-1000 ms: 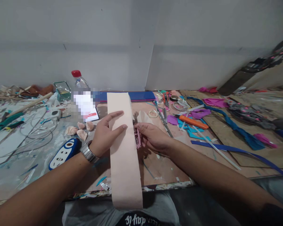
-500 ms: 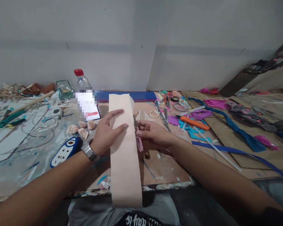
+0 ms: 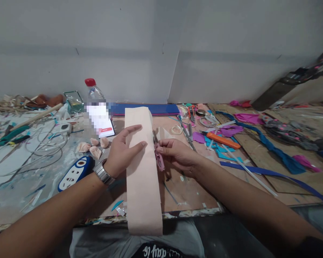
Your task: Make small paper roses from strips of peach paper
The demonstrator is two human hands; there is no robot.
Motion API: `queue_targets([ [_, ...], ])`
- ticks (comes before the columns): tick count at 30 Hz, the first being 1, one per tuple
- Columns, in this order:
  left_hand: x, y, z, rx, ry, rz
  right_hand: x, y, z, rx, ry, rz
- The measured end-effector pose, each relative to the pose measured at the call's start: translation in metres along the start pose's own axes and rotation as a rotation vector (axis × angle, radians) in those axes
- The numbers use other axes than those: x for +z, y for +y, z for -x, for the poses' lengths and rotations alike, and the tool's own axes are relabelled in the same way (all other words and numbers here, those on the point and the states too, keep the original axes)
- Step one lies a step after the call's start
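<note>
A long pale-pink strip of paper [image 3: 142, 193] runs from the tabletop towards me, its near end hanging past the table's front edge. My left hand [image 3: 121, 152] grips it from the left, with the thumb and one finger lying across its top; the other fingers are hidden. At the strip's right edge, my right hand [image 3: 176, 154] is closed around scissors with pink handles [image 3: 159, 159], their blades pointing away from me along that edge. Whether the blades touch the paper I cannot tell.
Left of the strip lie pale-pink petal-like pieces [image 3: 96, 152], a white-and-blue power strip [image 3: 74, 173], a lit phone [image 3: 105, 123] and a bottle with a red cap [image 3: 90, 82]. To the right are an orange cutter [image 3: 223, 140], a tape roll [image 3: 177, 129] and a blue strip [image 3: 258, 169].
The scissors' handles have swung slightly to the right, and the right hand has shifted a little with them. My left hand and the paper strip stay nearly in place.
</note>
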State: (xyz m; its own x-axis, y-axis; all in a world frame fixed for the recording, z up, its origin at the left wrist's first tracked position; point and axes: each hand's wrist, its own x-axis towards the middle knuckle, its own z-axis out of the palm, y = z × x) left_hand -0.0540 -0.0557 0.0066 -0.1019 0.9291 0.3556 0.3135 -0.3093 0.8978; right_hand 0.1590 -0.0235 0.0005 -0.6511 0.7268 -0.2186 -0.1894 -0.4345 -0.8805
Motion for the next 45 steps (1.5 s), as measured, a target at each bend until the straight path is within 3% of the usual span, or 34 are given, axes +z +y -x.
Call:
queue_targets([
  [18, 0.0023, 0.0014, 0.0015, -0.015, -0.003, -0.014, 0.0060, 0.0019, 0.0025, -0.025, 0.087, -0.037],
  [45, 0.0038, 0.0023, 0.0072, 0.004, -0.057, -0.011, 0.0033, 0.0008, 0.0016, -0.056, 0.064, -0.049],
])
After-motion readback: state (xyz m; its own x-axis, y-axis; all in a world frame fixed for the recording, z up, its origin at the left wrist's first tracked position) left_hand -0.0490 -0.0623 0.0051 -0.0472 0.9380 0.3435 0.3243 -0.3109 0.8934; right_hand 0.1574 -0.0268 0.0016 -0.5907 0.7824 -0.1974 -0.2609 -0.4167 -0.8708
